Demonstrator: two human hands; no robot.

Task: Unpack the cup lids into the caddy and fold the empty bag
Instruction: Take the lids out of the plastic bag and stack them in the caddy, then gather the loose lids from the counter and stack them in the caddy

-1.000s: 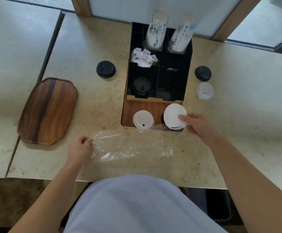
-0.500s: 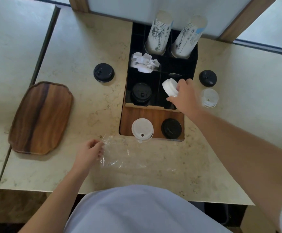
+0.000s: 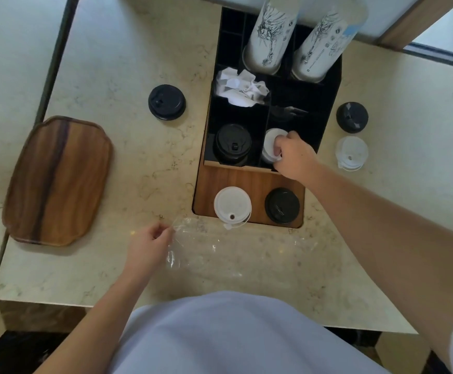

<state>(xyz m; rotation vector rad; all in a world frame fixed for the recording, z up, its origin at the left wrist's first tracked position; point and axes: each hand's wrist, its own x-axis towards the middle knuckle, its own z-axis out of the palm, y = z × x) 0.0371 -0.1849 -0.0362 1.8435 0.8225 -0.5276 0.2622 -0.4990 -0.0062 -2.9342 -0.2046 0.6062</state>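
Since a moment ago, the right hand (image 3: 291,155) is lowering white lids (image 3: 272,145) into the caddy (image 3: 328,103) slot beneath it, fingers closed on them. Left hand (image 3: 149,242) is pinching the empty bag (image 3: 220,252) flat on the tabletop (image 3: 139,63). Releasing the lids looks next, then folding.

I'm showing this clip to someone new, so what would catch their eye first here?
Probably the right hand pushing white lids into the front right compartment of the black caddy at the centre. Next, two tall sleeves of printed paper cups rising from the caddy's back. Near the counter's front edge, the left hand pinches the clear empty bag, lying flat.
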